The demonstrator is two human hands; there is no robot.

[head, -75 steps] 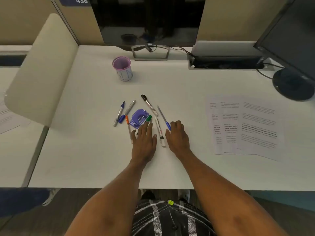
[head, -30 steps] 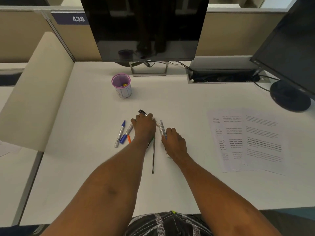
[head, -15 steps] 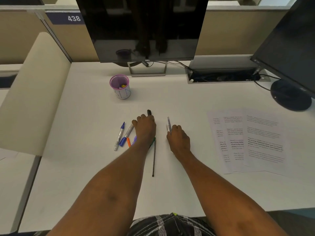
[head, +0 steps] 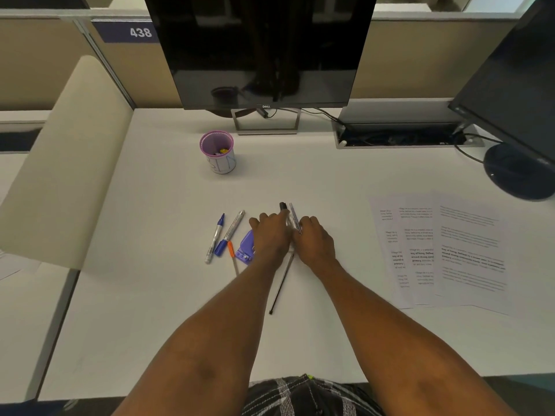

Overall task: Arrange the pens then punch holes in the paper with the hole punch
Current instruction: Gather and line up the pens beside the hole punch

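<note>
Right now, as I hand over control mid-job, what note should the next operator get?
Left hand lies over the black marker. Right hand is against the grey pen. Whether either one grips is unclear.
Blue pen, blue marker, orange pen and punch lie left of the hands. A long black pen lies between the forearms. Cup is farther back, papers to the right.
Done: two pens brought side by side.
Left: arrange the other pens, then punch the papers.
</note>
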